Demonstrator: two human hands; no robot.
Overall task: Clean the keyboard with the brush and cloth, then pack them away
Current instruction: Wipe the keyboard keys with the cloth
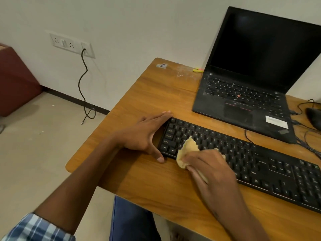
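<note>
Wood-grain desk [139, 105] stands against a plain pale wall, with a black keyboard [260, 164] lying slantwise across its near part. Behind the keyboard sits an open black laptop [246, 94], its screen dark. The person's left hand [147, 134] braces the keyboard's left end, fingers straight along the far corner and thumb against the near edge, grasping nothing. The right hand [213, 171] clutches a crumpled yellowish cloth [187, 150] and presses it onto the keys at the left part of the board. A black cable [83, 87] dangles from a wall socket plate [69, 44] to the floor. Cables trail off the desk's right side.
</note>
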